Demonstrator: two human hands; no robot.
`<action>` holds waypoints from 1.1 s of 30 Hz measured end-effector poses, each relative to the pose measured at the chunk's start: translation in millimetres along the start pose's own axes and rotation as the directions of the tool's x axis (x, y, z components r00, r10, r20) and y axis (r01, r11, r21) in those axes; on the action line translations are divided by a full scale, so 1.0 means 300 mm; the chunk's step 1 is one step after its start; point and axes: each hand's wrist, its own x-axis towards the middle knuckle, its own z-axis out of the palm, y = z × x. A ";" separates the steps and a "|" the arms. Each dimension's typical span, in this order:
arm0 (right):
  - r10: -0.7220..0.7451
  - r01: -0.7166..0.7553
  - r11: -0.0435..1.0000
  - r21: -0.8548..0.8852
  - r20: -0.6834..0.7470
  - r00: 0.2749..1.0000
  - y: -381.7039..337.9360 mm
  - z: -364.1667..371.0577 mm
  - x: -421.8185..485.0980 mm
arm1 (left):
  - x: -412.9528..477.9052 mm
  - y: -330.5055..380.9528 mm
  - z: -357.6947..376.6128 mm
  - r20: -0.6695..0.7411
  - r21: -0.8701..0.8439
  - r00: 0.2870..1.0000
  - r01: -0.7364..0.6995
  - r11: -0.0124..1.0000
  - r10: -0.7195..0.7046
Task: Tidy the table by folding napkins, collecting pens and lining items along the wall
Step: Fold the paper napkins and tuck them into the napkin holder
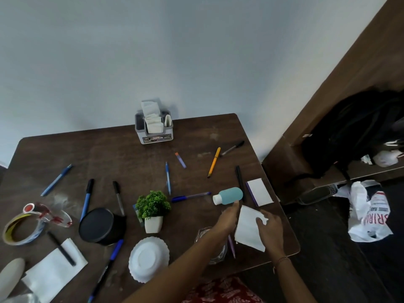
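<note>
Left hand (227,218) touches napkin (248,229); right hand (270,228) seemingly pinches it.

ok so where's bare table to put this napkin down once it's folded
Widest bare patch: the back left of the table, between the napkin holder and the far-left blue pen. A smaller one lies right of the holder, before the yellow pen. The near edge is crowded: tape roll, black tin, plant, white bowl, plus the napkin.
</note>
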 end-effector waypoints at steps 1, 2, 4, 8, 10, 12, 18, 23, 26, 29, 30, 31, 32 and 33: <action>0.046 -0.044 0.997 -0.060 0.025 0.999 0.021 -0.002 0.003 | -0.002 -0.007 0.010 0.025 -0.002 1.000 -0.003 1.000 0.003; 0.084 -0.079 0.991 -0.108 0.046 0.995 0.039 -0.002 0.005 | 0.007 -0.018 0.018 0.042 -0.011 0.999 -0.008 1.000 0.008; 0.133 -0.119 0.980 -0.156 0.083 0.988 0.066 -0.002 0.010 | 0.017 -0.035 0.035 0.028 -0.016 0.999 -0.017 1.000 0.017; 0.182 -0.155 0.960 -0.235 0.099 0.978 0.084 0.003 0.016 | 0.081 -0.093 0.048 0.017 0.029 1.000 -0.002 1.000 0.001; 0.187 -0.159 0.955 -0.251 0.090 0.978 0.074 0.005 0.022 | 0.075 -0.084 0.053 0.025 0.033 1.000 -0.002 0.999 0.001; 0.166 -0.140 0.965 -0.221 0.103 0.981 0.064 0.010 0.028 | 0.049 -0.059 0.065 0.017 0.043 1.000 -0.006 0.999 0.005; 0.095 -0.074 0.985 -0.153 0.135 0.986 0.036 0.032 0.030 | 0.061 -0.042 0.090 -0.086 0.089 0.996 -0.024 0.996 0.032; 0.085 -0.081 0.996 -0.039 0.120 0.989 0.034 0.035 0.046 | 0.083 -0.049 0.095 -0.116 0.090 0.992 -0.033 0.995 0.043; 0.112 -0.115 0.993 0.016 0.124 0.986 0.043 0.027 0.056 | 0.093 -0.055 0.092 -0.104 0.044 0.994 -0.018 0.999 0.022; 0.170 -0.173 0.985 0.007 0.149 0.974 0.038 0.019 0.067 | 0.096 -0.052 0.090 -0.095 0.003 0.995 0.005 1.000 -0.005; 0.171 -0.176 0.984 0.020 0.162 0.972 0.037 0.018 0.070 | 0.098 -0.052 0.090 -0.096 0.002 0.995 0.014 1.000 -0.013; 0.160 -0.169 0.985 0.035 0.176 0.971 0.040 0.017 0.073 | 0.101 -0.054 0.089 -0.097 -0.001 0.995 0.022 1.000 -0.022; 0.143 -0.153 0.987 0.039 0.191 0.971 0.043 0.018 0.074 | 0.101 -0.054 0.087 -0.096 -0.001 0.995 0.027 1.000 -0.027; 0.119 -0.130 0.991 0.037 0.204 0.972 0.049 0.020 0.074 | 0.101 -0.056 0.086 -0.095 0.005 0.995 0.029 1.000 -0.028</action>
